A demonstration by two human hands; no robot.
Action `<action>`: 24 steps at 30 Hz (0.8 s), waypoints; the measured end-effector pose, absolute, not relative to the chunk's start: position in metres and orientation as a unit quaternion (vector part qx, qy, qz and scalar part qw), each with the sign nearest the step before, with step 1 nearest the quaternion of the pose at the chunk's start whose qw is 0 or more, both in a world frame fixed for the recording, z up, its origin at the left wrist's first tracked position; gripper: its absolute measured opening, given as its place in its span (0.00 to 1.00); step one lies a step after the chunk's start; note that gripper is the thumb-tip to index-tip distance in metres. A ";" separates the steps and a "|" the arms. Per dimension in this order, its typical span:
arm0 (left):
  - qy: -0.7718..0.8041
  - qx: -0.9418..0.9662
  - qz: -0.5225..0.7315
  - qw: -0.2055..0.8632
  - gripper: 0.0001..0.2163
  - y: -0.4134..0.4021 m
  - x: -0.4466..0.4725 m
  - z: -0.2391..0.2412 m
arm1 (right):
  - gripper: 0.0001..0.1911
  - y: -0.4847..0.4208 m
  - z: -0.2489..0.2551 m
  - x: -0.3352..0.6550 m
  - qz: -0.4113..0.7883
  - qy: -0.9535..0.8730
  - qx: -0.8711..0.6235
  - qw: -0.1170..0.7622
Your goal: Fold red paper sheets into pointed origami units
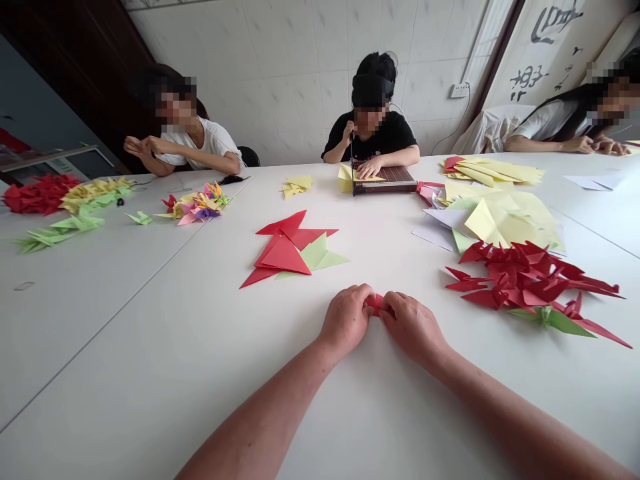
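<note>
My left hand (347, 319) and my right hand (411, 325) meet on the white table (150, 360), both pinched round a small folded red paper (375, 302). Only a sliver of the paper shows between the fingers. Just beyond my hands lies a stack of red folded triangles (283, 252) with a light green one (320, 253). To the right of my right hand sits a heap of folded red paper cranes (525, 277), with a green crane (550, 317) at its near edge.
Yellow and white sheets (500, 220) lie behind the red cranes. Three other people sit along the far side; the middle one works at a paper cutter (383, 180). Coloured cranes (197, 205) and red, yellow and green piles (60, 203) lie at the left.
</note>
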State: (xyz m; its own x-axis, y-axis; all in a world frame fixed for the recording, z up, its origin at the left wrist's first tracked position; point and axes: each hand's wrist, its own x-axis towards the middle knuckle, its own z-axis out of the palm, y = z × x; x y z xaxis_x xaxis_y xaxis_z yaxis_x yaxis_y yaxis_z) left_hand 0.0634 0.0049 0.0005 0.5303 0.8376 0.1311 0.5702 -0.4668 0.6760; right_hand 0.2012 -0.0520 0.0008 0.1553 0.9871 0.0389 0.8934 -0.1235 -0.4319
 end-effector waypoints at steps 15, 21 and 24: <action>0.416 0.847 0.228 0.241 0.11 0.000 0.054 -0.005 | 0.10 -0.057 -0.004 0.203 0.090 -0.634 -0.749 0.170; 0.425 0.827 0.239 0.281 0.11 0.000 0.054 -0.003 | 0.08 -0.062 -0.004 0.218 0.075 -0.610 -0.767 0.183; 0.424 0.821 0.244 0.293 0.11 0.001 0.054 -0.005 | 0.08 -0.071 -0.005 0.222 0.055 -0.598 -0.776 0.194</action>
State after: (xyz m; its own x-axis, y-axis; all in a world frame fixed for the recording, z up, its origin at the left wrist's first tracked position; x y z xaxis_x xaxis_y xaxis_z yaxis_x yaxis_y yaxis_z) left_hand 0.0536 0.0008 -0.0047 0.5210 0.8396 0.1535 0.5535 -0.4692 0.6881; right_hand 0.2219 -0.0714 -0.0046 0.2787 0.9492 0.1459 0.9062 -0.2096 -0.3673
